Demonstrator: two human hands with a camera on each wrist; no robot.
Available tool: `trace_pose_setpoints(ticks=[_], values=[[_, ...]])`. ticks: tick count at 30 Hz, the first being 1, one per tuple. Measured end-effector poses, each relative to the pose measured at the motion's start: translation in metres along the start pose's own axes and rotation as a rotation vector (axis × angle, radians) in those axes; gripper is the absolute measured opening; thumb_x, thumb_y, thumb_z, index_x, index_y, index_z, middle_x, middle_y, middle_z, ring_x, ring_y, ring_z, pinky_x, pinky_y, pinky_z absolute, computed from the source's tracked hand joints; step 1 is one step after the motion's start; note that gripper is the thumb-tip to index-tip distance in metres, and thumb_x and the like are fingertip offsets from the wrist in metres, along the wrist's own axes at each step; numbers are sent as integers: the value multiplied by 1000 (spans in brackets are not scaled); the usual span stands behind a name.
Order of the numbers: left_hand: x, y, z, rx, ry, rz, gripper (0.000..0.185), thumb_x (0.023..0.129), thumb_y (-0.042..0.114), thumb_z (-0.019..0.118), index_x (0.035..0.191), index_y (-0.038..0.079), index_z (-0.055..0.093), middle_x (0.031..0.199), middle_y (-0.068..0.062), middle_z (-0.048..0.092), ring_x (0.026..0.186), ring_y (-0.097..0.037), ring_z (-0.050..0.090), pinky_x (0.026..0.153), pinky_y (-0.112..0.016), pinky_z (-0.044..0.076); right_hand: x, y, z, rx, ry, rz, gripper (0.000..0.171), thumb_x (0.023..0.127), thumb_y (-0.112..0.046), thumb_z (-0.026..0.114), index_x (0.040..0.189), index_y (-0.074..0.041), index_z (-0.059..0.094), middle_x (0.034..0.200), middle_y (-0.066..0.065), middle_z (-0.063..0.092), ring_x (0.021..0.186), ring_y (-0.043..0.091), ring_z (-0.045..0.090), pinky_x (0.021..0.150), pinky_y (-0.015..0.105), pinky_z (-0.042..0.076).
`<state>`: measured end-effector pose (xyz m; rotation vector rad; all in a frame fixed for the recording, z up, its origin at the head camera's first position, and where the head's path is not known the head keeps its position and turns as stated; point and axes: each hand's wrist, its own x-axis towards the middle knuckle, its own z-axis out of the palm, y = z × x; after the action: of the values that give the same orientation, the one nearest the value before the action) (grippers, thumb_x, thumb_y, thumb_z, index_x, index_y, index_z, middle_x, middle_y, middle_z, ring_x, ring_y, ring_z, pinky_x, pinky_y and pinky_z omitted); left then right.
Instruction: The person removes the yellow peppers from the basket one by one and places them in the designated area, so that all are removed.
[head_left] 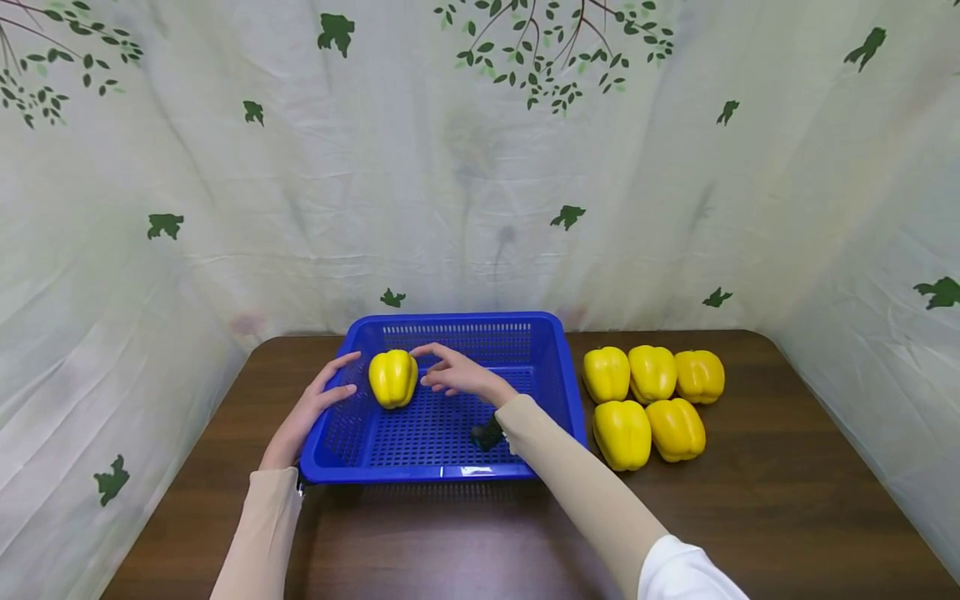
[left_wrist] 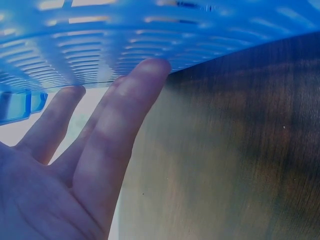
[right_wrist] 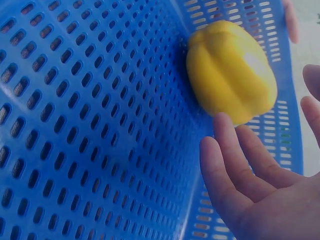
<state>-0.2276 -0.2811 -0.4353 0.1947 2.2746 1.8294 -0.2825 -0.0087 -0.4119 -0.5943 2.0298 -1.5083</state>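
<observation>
Your right hand is inside the blue perforated basket, fingers straight and spread, just beside the yellow bell pepper. In the right wrist view its fingertips are right at the pepper's skin, but you grip nothing; whether they actually touch it I cannot tell. The pepper sits on the basket floor close to the basket's left wall, toward its far left corner.

Your left hand rests with straight fingers against the outside of the basket's left wall; in the left wrist view the fingertips meet the blue lattice just above the dark wooden desk.

The basket stands at the middle of the desk, toward its far edge. Five more yellow bell peppers are clustered on the desk just right of the basket, three in the back row and two in front.
</observation>
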Motion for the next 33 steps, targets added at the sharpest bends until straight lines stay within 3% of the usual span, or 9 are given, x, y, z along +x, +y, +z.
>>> trace_pose_setpoints(ticks=[13, 19, 26, 30, 33], values=[[2, -1, 1, -19, 5, 23, 55, 101, 21, 45, 152, 19, 23, 152, -18, 19, 117, -45, 45, 85, -41, 50, 10, -6, 17, -41, 39, 29, 50, 94, -11, 57, 142, -21, 44, 134, 21, 48, 110, 39, 55, 87, 52, 44], [2, 0, 1, -21, 2, 25, 54, 102, 20, 44, 152, 18, 23, 152, -18, 19, 116, -43, 46, 84, -38, 50, 18, 0, 20, -66, 54, -3, 52, 94, -11, 58, 143, -21, 44, 119, 18, 53, 97, 40, 55, 66, 38, 41], [2, 1, 1, -29, -1, 17, 55, 101, 21, 44, 151, 19, 23, 152, -18, 19, 119, -47, 43, 86, -44, 49, 25, 1, 24, -115, 63, -16, 54, 92, -12, 60, 143, -22, 44, 105, 9, 55, 86, 36, 54, 61, 32, 40], [1, 1, 1, 0, -5, 3, 55, 101, 24, 44, 152, 21, 22, 154, -17, 15, 119, -48, 43, 87, -47, 48, 29, 1, 26, -146, 66, -6, 56, 90, -13, 61, 143, -23, 44, 114, 6, 54, 79, 28, 53, 60, 30, 41], [1, 1, 1, -5, -3, -9, 55, 101, 25, 44, 152, 23, 22, 154, -17, 16, 119, -49, 43, 87, -50, 48, 31, 0, 28, -178, 56, 5, 57, 90, -15, 61, 143, -25, 43, 132, 4, 49, 87, 22, 52, 68, 33, 46]])
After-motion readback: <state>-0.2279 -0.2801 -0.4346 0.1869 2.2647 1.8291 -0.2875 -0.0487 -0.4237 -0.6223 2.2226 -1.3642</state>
